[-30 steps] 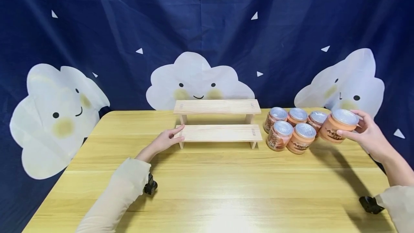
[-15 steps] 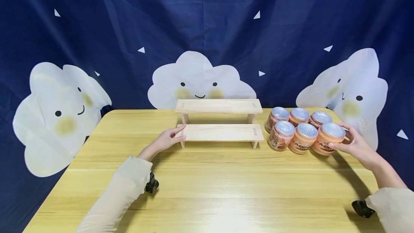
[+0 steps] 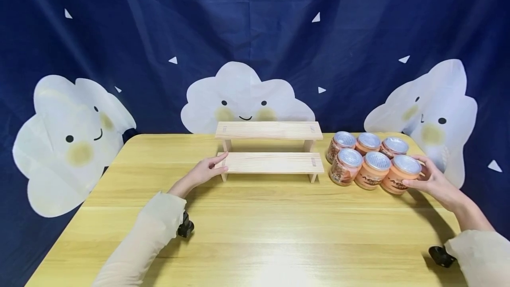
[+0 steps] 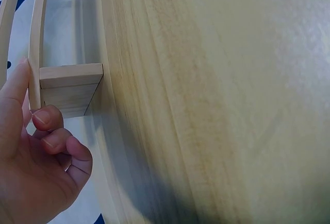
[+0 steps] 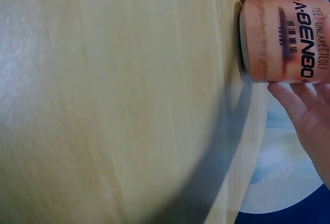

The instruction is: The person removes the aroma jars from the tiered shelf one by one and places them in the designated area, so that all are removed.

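My left hand (image 3: 202, 172) pinches the left end of the lower board of a two-tier wooden step shelf (image 3: 271, 163), thumb on top. In the left wrist view, curled fingers (image 4: 54, 140) show beneath that board beside a leg. At the right, my right hand (image 3: 436, 186) grips an orange jar (image 3: 398, 180) with a silvery lid, thumb at the front and fingers around the far side. This jar stands upright at the front right of a group, touching or almost touching the neighbouring jar (image 3: 372, 172). Dark lettering shows on its label (image 5: 304, 41) in the right wrist view.
Several similar jars (image 3: 345, 168) form two rows just right of the shelf on the wooden table (image 3: 259, 220). A blue curtain (image 3: 139, 34) with white clouds hangs behind. The table's rounded right edge runs close by the held jar.
My right hand has brought the orange jar down and left, to the front row's right end, still gripping it. The left hand keeps its hold on the shelf.
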